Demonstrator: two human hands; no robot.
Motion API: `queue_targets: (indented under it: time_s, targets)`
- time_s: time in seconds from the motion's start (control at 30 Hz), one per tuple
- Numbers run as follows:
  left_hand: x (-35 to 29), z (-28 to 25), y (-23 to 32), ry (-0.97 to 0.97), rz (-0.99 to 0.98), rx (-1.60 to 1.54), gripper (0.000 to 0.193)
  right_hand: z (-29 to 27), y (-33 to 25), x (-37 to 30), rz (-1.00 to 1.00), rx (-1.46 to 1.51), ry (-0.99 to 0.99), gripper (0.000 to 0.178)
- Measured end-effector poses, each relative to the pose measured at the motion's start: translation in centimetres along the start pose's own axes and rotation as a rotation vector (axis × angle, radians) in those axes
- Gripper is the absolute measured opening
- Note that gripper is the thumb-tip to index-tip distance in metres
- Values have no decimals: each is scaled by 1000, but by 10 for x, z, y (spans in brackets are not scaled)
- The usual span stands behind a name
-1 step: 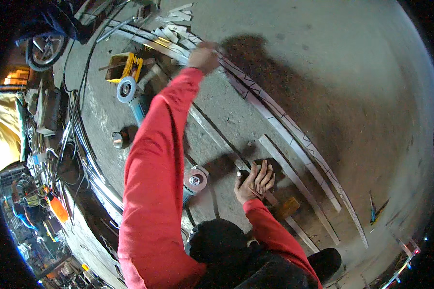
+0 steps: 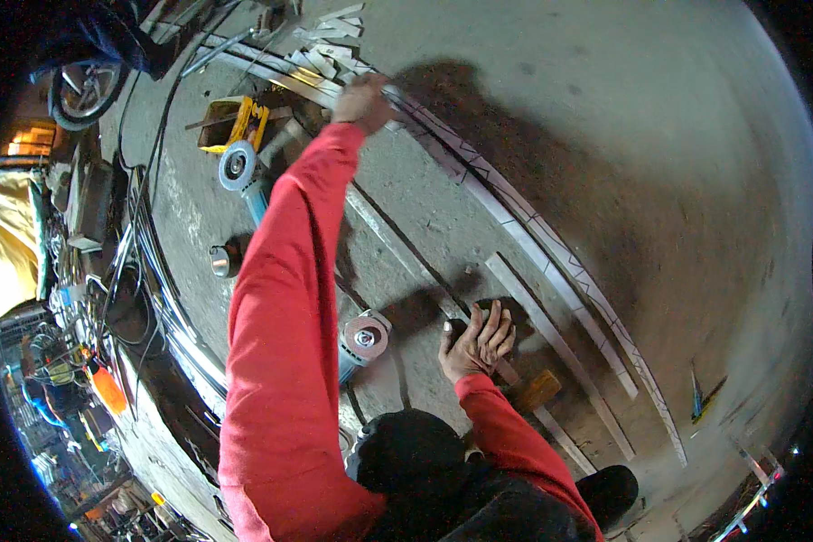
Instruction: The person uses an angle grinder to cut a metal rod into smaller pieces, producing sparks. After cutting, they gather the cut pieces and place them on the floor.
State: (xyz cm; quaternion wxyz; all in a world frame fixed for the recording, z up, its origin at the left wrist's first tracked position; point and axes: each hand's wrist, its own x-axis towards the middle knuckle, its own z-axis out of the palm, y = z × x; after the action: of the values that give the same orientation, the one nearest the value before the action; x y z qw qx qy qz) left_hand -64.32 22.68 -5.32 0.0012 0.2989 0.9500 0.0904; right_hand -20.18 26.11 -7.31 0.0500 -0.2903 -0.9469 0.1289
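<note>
My left hand [image 2: 363,104] reaches far forward over the long pale marked strips [image 2: 506,212]; its fingers are blurred and mostly hidden, so any grip cannot be made out. Closer in, my right hand [image 2: 477,343] lies over a long flat bar [image 2: 393,239] with thumb and fingers apart. Just beside its wrist sits a brown block [image 2: 537,390], perhaps wooden. A shorter pale bar [image 2: 560,348] lies to the right of this hand. Left of it is an angle grinder [image 2: 364,338] with a reddish disc. A second angle grinder [image 2: 238,166], with a grey disc, is partly behind my left sleeve.
Several short pale offcuts [image 2: 334,36] lie at the top. A yellow container [image 2: 244,122] and a small metal cylinder [image 2: 221,260] are on the left, near dark cables [image 2: 158,135]. A wheel [image 2: 86,95] stands upper left. Pliers-like tool [image 2: 698,397] lies far right.
My left hand has shifted a little to the left and slightly nearer along the strips. The right hand keeps its place.
</note>
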Motion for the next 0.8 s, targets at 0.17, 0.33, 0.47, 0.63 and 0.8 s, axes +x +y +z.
queue_targets:
  time_s: [0.17, 0.33, 0.47, 0.63, 0.8]
  targets:
    - [-23, -14, -77, -72, 33, 58, 58, 0, -1, -1, 12, -24, -45, 55]
    - [-27, -30, -72, -167, 11, 333, 66, 0, 0, -1, -17, -31, 9, 55]
    - [-22, -33, -83, -262, -2, 286, 74, 4, 1, -1, -11, -13, 8, 53]
    - [-24, -37, -113, -365, 112, 430, 77, 1, 0, -1, -36, -22, 20, 53]
    - [-18, -31, -122, -371, 177, 462, 64, 1, 0, 0, -26, -14, 14, 54]
